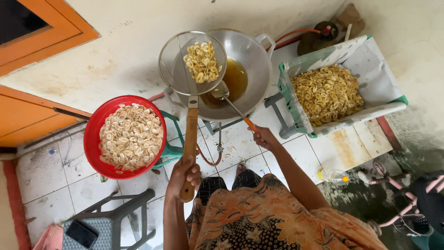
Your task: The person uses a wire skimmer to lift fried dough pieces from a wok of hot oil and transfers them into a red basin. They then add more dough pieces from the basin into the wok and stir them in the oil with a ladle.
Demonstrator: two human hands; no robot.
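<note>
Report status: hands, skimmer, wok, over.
Left hand grips wire skimmer by its wooden handle, banana slices inside, over wok. Right hand holds ladle in oil. Red bowl left, lined crate right.

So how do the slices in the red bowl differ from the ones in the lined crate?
The slices in the red bowl are pale cream; those in the lined crate are deep golden yellow. The bowl is round and sits to the left of the wok; the crate is rectangular, paper-lined and sits to its right. Both hold heaped thin slices.
</note>
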